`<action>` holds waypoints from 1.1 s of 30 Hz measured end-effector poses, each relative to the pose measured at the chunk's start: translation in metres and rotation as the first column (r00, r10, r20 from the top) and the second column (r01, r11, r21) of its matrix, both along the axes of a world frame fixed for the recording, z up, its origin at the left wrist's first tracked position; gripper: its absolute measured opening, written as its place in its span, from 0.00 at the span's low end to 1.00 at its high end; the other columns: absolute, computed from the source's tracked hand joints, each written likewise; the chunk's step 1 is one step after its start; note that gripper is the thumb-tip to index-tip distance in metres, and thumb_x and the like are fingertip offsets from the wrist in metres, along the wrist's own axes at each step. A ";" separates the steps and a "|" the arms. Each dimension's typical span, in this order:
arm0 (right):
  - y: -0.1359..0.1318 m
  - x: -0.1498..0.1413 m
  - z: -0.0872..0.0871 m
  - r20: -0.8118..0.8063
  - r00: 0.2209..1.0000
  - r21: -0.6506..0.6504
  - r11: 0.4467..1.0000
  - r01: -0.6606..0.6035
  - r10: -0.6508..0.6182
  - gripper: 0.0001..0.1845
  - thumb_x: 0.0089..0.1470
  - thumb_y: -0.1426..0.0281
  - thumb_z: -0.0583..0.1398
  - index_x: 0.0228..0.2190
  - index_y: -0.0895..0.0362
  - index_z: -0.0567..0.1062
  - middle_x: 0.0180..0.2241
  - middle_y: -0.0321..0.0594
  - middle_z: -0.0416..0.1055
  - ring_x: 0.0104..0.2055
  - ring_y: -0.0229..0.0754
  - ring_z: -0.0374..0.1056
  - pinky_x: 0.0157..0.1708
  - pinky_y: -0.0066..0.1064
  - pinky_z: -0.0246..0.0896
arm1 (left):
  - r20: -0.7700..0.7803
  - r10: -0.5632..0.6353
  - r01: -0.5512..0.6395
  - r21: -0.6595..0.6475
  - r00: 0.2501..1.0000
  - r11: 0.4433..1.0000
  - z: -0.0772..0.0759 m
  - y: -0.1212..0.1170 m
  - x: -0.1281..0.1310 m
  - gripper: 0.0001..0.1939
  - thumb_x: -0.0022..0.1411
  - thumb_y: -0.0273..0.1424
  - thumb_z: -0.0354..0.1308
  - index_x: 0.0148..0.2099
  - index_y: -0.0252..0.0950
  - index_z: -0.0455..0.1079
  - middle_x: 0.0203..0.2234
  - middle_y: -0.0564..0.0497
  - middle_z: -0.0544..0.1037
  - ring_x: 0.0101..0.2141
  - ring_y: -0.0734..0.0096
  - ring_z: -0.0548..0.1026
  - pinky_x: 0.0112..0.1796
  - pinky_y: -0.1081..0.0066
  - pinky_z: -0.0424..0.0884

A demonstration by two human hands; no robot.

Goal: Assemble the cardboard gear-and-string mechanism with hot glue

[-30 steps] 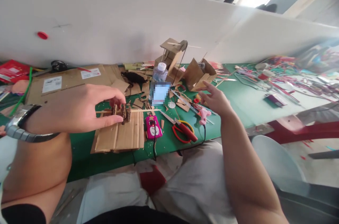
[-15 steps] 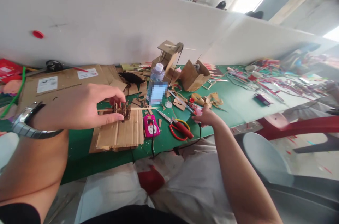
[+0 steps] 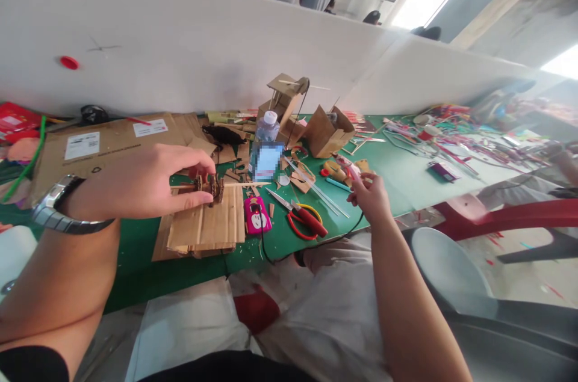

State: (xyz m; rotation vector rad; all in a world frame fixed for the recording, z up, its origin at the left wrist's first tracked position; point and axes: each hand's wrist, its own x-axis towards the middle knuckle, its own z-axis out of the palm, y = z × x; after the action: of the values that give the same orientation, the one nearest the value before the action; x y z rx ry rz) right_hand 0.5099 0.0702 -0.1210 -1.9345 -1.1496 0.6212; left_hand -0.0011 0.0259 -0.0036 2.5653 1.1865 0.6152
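Observation:
My left hand [image 3: 149, 183] pinches a small cardboard wheel assembly [image 3: 210, 186] threaded on a thin wooden stick, held just above a stack of corrugated cardboard pieces [image 3: 205, 225] on the green table [image 3: 397, 174]. My right hand [image 3: 372, 195] is closed around a pink glue gun [image 3: 347, 166], lifted off the table, with its black cord trailing down toward my lap. Red-handled scissors [image 3: 304, 218] and a pink power strip [image 3: 256, 214] lie between my hands.
A water bottle [image 3: 267, 135] and cardboard constructions [image 3: 325, 129] stand behind the scissors. A flat cardboard box [image 3: 99, 141] lies far left. Craft clutter covers the table's right end [image 3: 451, 135]. A white partition runs behind. Red and white chairs stand at right. People stand beyond the partition.
My right hand reached to the pink glue gun on the table, closed on it and lifted it up to the right. My left hand kept holding the wheel assembly in place.

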 end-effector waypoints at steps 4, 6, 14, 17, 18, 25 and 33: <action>-0.001 -0.018 0.010 -0.280 0.958 0.121 0.992 -0.035 0.068 0.26 0.49 0.55 0.67 0.45 0.53 0.68 0.30 0.33 0.69 0.21 0.34 0.64 0.18 0.27 0.54 | -0.020 0.008 -0.008 0.004 1.000 1.000 0.000 0.000 -0.002 0.18 0.65 0.55 0.63 0.47 0.50 0.77 0.39 0.52 0.86 0.36 0.58 0.83 0.36 0.61 0.78; -0.003 -0.029 0.015 -0.404 0.908 0.147 0.987 -0.059 0.115 0.22 0.46 0.57 0.67 0.39 0.54 0.70 0.31 0.36 0.70 0.23 0.34 0.64 0.20 0.27 0.55 | -0.037 0.011 -0.011 0.004 0.999 1.000 0.000 0.000 -0.003 0.21 0.65 0.57 0.62 0.48 0.50 0.77 0.39 0.53 0.86 0.37 0.59 0.83 0.37 0.61 0.78; -0.025 -0.075 0.030 -0.669 0.686 0.238 0.957 -0.167 0.286 0.15 0.45 0.65 0.67 0.37 0.55 0.75 0.38 0.41 0.75 0.27 0.33 0.62 0.23 0.25 0.58 | -0.003 0.007 -0.007 -0.036 1.000 0.999 0.000 0.001 -0.005 0.18 0.63 0.55 0.65 0.47 0.52 0.78 0.39 0.51 0.86 0.37 0.57 0.83 0.36 0.60 0.78; -0.031 -0.088 0.032 -0.749 0.553 0.304 0.931 -0.202 0.365 0.12 0.49 0.67 0.66 0.38 0.55 0.77 0.38 0.39 0.75 0.28 0.34 0.64 0.25 0.26 0.63 | -0.002 0.005 -0.005 -0.042 1.000 0.999 -0.001 0.002 -0.006 0.18 0.64 0.55 0.65 0.48 0.52 0.77 0.39 0.52 0.86 0.37 0.57 0.83 0.37 0.60 0.77; -0.032 -0.091 0.031 -0.767 0.517 0.324 0.925 -0.201 0.381 0.11 0.52 0.67 0.66 0.39 0.54 0.78 0.37 0.39 0.75 0.29 0.35 0.65 0.27 0.26 0.66 | -0.005 0.003 -0.004 -0.041 1.000 0.999 -0.001 0.002 -0.006 0.18 0.64 0.55 0.65 0.49 0.52 0.77 0.39 0.52 0.85 0.38 0.57 0.83 0.37 0.60 0.77; -0.036 -0.096 0.025 -0.738 0.480 0.459 0.875 -0.157 0.473 0.20 0.50 0.62 0.77 0.44 0.50 0.81 0.43 0.36 0.79 0.41 0.39 0.77 0.33 0.27 0.76 | -0.022 -0.031 0.029 -0.075 0.999 0.997 0.000 0.004 -0.009 0.20 0.65 0.54 0.65 0.50 0.48 0.76 0.40 0.51 0.85 0.39 0.58 0.82 0.39 0.61 0.75; -0.049 -0.125 0.029 -0.625 0.525 0.473 0.815 -0.334 0.577 0.23 0.54 0.53 0.75 0.44 0.50 0.79 0.37 0.39 0.79 0.35 0.44 0.80 0.21 0.27 0.72 | -0.021 -0.032 0.030 -0.069 0.999 0.997 0.000 0.004 -0.018 0.21 0.63 0.52 0.68 0.53 0.50 0.75 0.42 0.53 0.85 0.40 0.58 0.83 0.40 0.61 0.75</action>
State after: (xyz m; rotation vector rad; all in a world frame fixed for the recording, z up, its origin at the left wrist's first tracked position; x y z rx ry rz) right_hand 0.3849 0.0211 -0.0918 -0.8848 -1.0960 1.3101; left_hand -0.0188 0.0295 -0.0032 2.5339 1.1521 0.5313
